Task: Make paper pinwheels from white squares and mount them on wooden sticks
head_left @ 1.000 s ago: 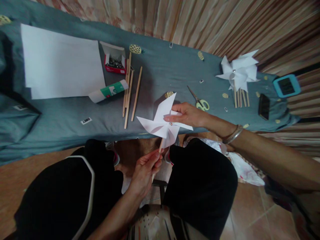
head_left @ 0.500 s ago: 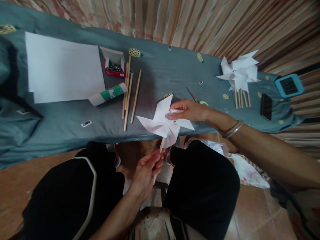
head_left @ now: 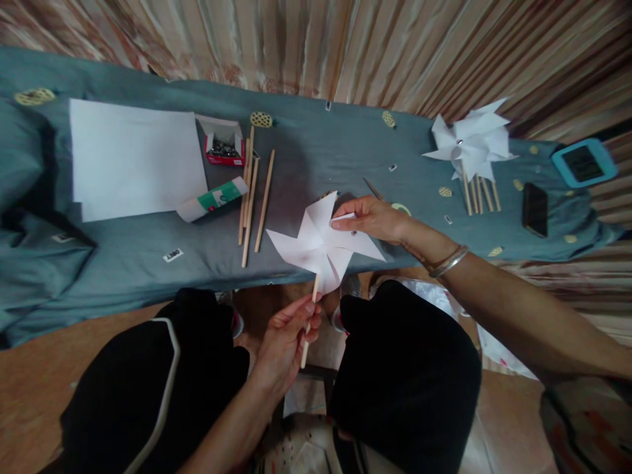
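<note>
A white paper pinwheel [head_left: 311, 243] on a wooden stick [head_left: 305, 355] is held over the table's front edge. Closed around the stick just below the paper is my left hand [head_left: 281, 339]. My right hand [head_left: 372, 218] pinches the upper right blade between thumb and fingers. A small shiny spot shows just below those fingers; I cannot tell whether it is a pin. Behind my right hand lie scissors [head_left: 401, 209], partly hidden. More wooden sticks [head_left: 265, 201] are on the cloth to the left.
On the blue-grey tablecloth [head_left: 326, 145] are white paper sheets [head_left: 138, 161], a glue stick [head_left: 217, 197] and an open red box [head_left: 224, 150] of small metal pins. Several pinwheels [head_left: 476, 141] lie at the right, near a phone [head_left: 535, 209] and a blue-framed device [head_left: 584, 163].
The view has shifted slightly. Both hands keep their holds on the pinwheel. Its blades have turned or tilted a little, and the shiny spot has moved slightly up and right.
</note>
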### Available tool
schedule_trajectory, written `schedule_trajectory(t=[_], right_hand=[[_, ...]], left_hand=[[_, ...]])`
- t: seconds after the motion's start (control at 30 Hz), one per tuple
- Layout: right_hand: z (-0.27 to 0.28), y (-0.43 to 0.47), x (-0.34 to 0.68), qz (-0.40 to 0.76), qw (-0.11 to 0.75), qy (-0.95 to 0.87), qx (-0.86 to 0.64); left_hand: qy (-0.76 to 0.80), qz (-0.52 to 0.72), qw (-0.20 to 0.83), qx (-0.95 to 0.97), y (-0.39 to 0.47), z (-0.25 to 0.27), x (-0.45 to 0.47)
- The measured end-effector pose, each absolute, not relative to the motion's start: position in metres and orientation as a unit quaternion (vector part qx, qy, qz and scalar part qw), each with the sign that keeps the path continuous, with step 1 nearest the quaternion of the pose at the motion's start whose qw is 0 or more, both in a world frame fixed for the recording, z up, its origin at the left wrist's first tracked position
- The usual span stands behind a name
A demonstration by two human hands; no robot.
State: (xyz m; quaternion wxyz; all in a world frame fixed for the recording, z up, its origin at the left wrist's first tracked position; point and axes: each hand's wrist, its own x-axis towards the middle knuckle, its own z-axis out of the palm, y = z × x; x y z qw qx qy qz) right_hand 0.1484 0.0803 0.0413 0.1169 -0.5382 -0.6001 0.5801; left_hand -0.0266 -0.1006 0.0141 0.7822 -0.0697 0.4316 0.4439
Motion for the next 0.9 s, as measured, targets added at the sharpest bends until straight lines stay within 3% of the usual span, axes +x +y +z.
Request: schedule_trajectory(t=[0.57, 0.9], right_hand=[[0.039, 0.067, 0.170, 0.576, 0.317, -0.482, -0.579], [0.023, 0.062, 0.183, 0.577, 0.371, -0.398, -0.609]], left_hand=[[0.503, 0.442, 0.741, -0.046, -0.084, 0.037, -0.037], [0.526, 0.498, 0.647, 0.236, -0.008, 0.035, -0.051]])
